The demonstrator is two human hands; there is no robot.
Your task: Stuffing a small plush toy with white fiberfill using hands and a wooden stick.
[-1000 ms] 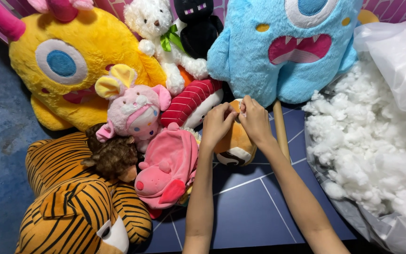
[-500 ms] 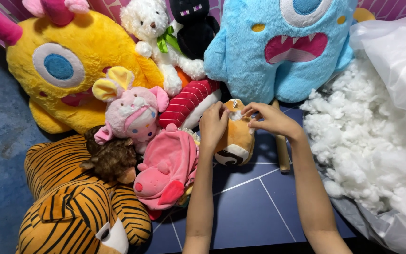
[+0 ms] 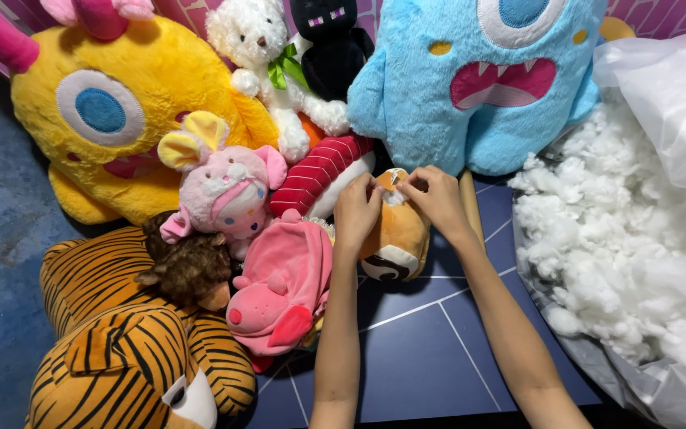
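While your left hand (image 3: 356, 210) clasps the near-left side of the small orange plush toy (image 3: 397, 238), your right hand (image 3: 437, 199) meets it at the toy's far end, its fingers (image 3: 408, 184) pinched together on a tuft of white stuffing (image 3: 393, 196) showing at the opening there. Your left fingers are curled and closed against the toy's fabric. That orange plush lies on the dark blue floor mat (image 3: 438, 349), just near of the big blue one-eyed monster plush (image 3: 490, 79) and touching the red striped plush (image 3: 321, 171) on its left. A wooden stick (image 3: 470, 210) lies just right of your right wrist. To the far right, a clear plastic bag (image 3: 668, 103) holds a heap of loose white filling (image 3: 621, 246). On the left sit the pink dog plush (image 3: 279, 290), the pink bunny doll (image 3: 224, 195), the yellow monster plush (image 3: 121, 119) and, nearest, the tiger plush (image 3: 121, 349).
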